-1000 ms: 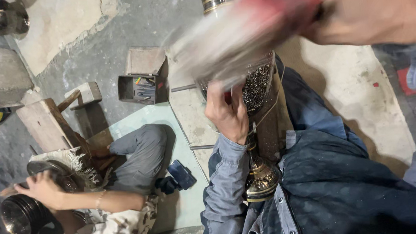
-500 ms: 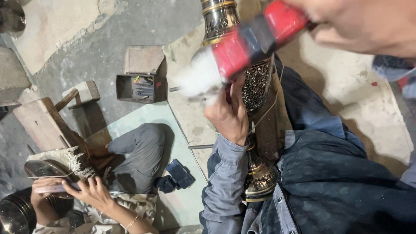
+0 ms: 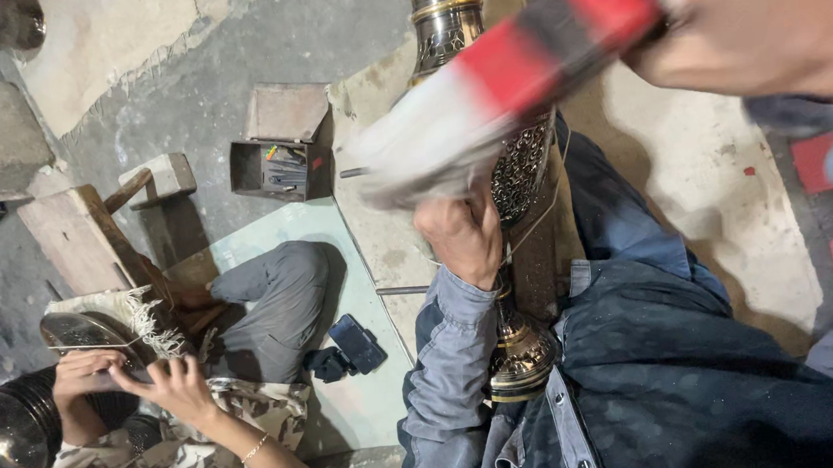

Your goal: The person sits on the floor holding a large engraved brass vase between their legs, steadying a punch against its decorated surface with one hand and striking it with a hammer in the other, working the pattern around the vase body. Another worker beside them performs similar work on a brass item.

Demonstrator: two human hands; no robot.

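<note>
Across the person's lap lies a tall metal vase (image 3: 503,186), its pierced body on the denim and its polished neck pointing away toward the floor. Their left hand (image 3: 462,235) is closed around the vase's middle, fingers curled tight against the fretwork, steadying it. Their right hand (image 3: 769,12) is clenched on the red and black handle of a brush (image 3: 514,90), whose pale, blurred head hangs just over the vase near the left hand. Lower left, a co-worker sits on the floor holding a metal plate (image 3: 84,331) in both hands. An open box (image 3: 280,161) stands nearby on the concrete.
</note>
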